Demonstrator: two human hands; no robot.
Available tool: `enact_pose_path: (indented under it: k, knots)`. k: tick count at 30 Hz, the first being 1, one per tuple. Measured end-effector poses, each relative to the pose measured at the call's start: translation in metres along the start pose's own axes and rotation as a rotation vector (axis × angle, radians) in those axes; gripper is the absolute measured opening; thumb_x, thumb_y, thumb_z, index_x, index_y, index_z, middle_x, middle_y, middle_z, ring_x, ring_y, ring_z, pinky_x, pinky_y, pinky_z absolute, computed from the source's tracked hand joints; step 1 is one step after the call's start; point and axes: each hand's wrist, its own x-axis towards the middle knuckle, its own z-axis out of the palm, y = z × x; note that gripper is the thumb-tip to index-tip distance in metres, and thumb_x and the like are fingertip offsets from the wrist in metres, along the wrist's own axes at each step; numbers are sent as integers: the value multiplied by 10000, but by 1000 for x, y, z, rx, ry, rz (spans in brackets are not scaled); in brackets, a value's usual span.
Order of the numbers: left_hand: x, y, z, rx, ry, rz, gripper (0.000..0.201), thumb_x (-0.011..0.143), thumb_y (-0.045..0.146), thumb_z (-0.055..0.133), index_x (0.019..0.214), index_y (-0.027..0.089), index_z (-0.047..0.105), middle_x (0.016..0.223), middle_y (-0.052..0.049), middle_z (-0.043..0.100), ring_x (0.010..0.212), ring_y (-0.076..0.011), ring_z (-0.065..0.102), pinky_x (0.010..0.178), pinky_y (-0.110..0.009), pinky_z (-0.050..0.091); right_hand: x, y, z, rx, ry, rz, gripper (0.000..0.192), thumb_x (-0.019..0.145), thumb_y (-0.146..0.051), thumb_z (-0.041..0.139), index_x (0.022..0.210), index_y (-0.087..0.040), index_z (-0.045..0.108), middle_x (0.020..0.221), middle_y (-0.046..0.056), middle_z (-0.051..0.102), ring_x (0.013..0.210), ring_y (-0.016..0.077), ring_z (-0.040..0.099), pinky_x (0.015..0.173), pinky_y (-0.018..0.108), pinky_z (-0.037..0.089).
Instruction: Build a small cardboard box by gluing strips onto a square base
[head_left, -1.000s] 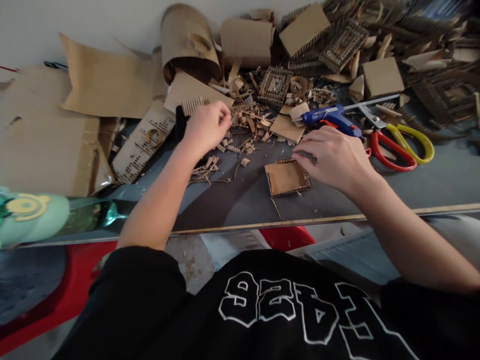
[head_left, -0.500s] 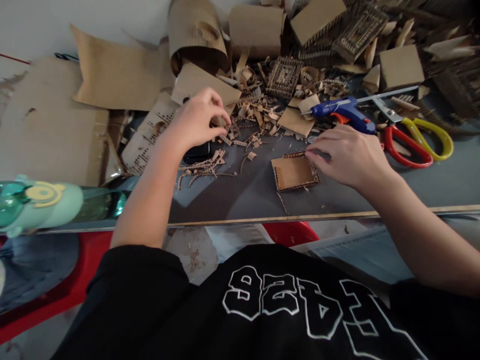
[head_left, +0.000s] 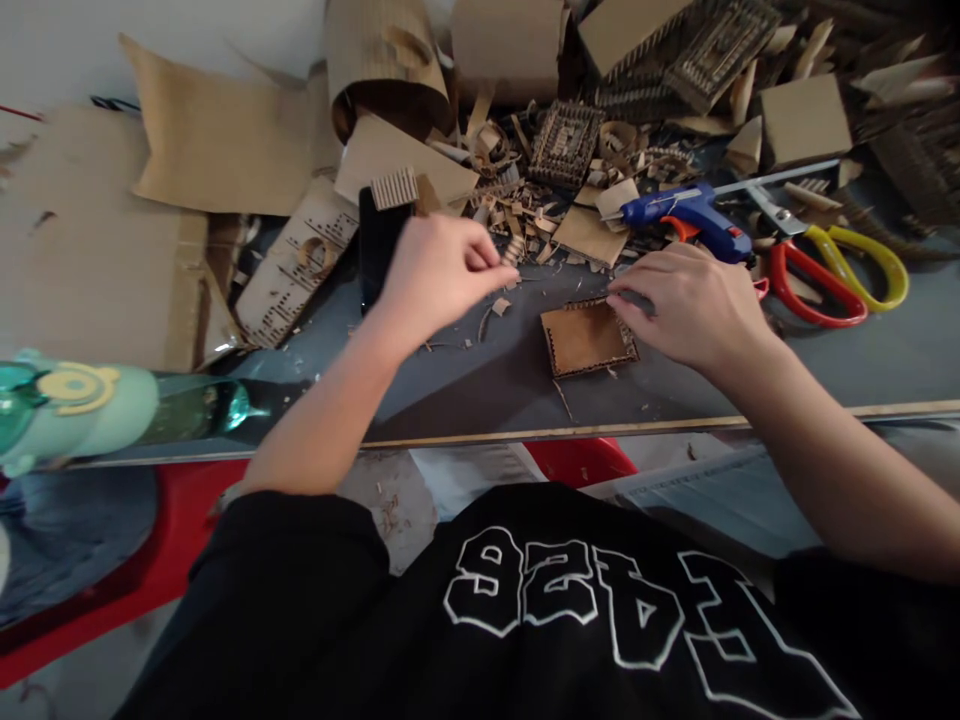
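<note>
Left hand (head_left: 439,275): raised just above the desk (head_left: 495,385), grip narrowed to a pinch on a small cardboard strip (head_left: 513,250); the strip is mostly hidden by the fingertips and only its ridged end shows.
Right hand (head_left: 694,305): lies on the desk, fingertips pressed on the upper right corner of the cardboard square (head_left: 587,337); grip loosely curled and holding nothing, though whether a finger hooks under the edge cannot be made out.
Cardboard square: flat on the grey desk between the two hands, near the front edge, with a rough toothed border; its right corner is covered by the right hand.
Scraps (head_left: 525,215): small cardboard cuttings heaped just beyond the square; single pieces blur together.
Glue gun (head_left: 686,212): blue, lying just beyond the right hand; its handle is partly hidden behind the knuckles.
Scissors (head_left: 821,272): red and yellow handles, to the right of the glue gun, blades pointing away.
Phone (head_left: 377,245): dark slab beyond the left hand, a ridged cardboard bit resting on its far end, lower part hidden by the hand.
Cardboard sheets (head_left: 217,150): large pieces along the far left, edges cut off by the frame.
Bottle (head_left: 75,410): green, at the left edge, cut off and blurred.
</note>
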Motion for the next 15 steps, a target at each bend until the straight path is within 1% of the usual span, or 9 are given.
enact_pose_path:
  k: [1,2,4,6,8,10,15]
  knots:
    - [-2,6,12,-68,-50,-5,94,823,208,925,813,173,839,753,-24,790,719,-194,746,745,-331,573,0,-1,0,4,-7,3,391,1052,-310,477,1079,-194,849,1144,121,801,1088,319,695,666,371,436]
    - [-4,10,23,-94,-90,-4,65,829,179,912,809,187,850,722,-16,782,708,-197,747,742,-337,575,0,-2,0,7,-16,8,387,1053,-309,479,1077,-195,848,1146,123,799,1092,318,691,672,370,440]
    - [-5,10,43,-112,-143,9,96,838,123,881,798,207,858,696,-6,777,724,-206,760,763,-344,586,0,-4,-1,12,-38,16,377,1054,-305,484,1076,-198,845,1155,124,794,1109,317,683,676,366,441]
    - [-6,7,54,-111,-165,22,125,833,87,865,812,211,864,719,-6,791,755,-209,774,790,-338,597,0,-6,-2,19,-58,21,374,1055,-296,482,1080,-198,842,1162,124,790,1125,316,676,677,363,438]
    - [-9,5,55,-103,-178,28,118,834,85,858,860,199,874,775,-15,816,771,-204,782,798,-322,602,1,-6,-3,23,-67,23,379,1058,-286,473,1090,-194,840,1163,126,789,1132,316,673,680,365,431]
    - [-12,6,51,-77,-186,37,115,855,107,836,919,189,883,829,-23,834,774,-194,783,806,-308,605,1,-6,-3,27,-63,23,381,1058,-279,469,1094,-189,838,1166,128,789,1135,318,671,677,366,416]
    - [-16,6,42,29,-170,73,166,870,174,771,988,194,886,866,-19,845,789,-197,782,820,-314,598,1,-7,1,38,-59,5,382,1058,-286,472,1101,-177,836,1158,138,788,1118,323,670,648,364,358]
